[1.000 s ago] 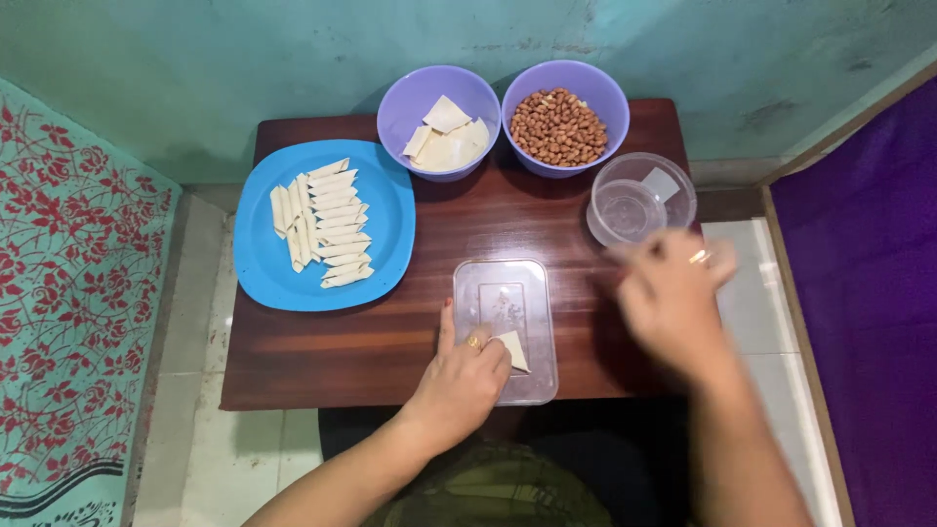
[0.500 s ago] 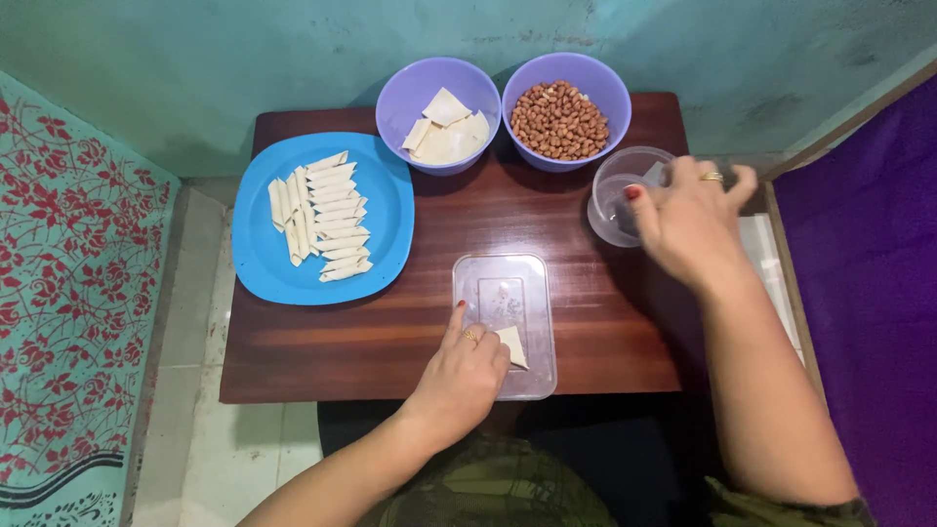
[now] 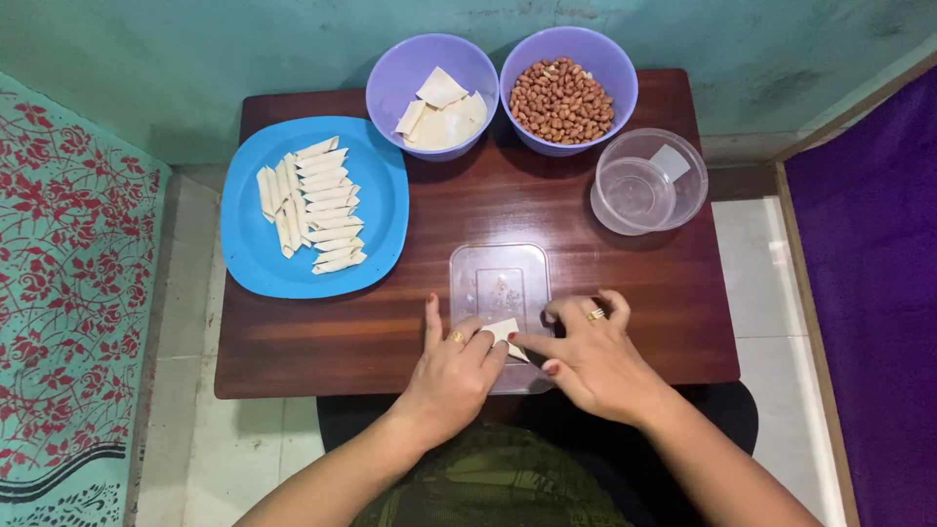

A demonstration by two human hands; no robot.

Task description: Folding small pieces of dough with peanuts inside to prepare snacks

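My left hand (image 3: pixel 454 369) and my right hand (image 3: pixel 589 355) meet over the near end of a clear rectangular lid (image 3: pixel 500 283) on the brown table (image 3: pixel 322 342). Both sets of fingertips pinch a small pale dough wrapper (image 3: pixel 505 332) lying on that lid. A blue plate (image 3: pixel 254 244) at the left carries several rolled pale pieces (image 3: pixel 312 203). At the back stand a purple bowl of flat wrappers (image 3: pixel 436 107) and a purple bowl of peanuts (image 3: pixel 561 93).
A clear round container (image 3: pixel 646 185) with a little water sits at the back right of the table. A red patterned cloth (image 3: pixel 68 293) lies on the floor to the left, a purple cloth (image 3: pixel 878 293) to the right. A teal wall is behind.
My right hand went out to the clear round container, then came back to the wrapper on the lid beside my left hand. My left hand stayed on the wrapper.
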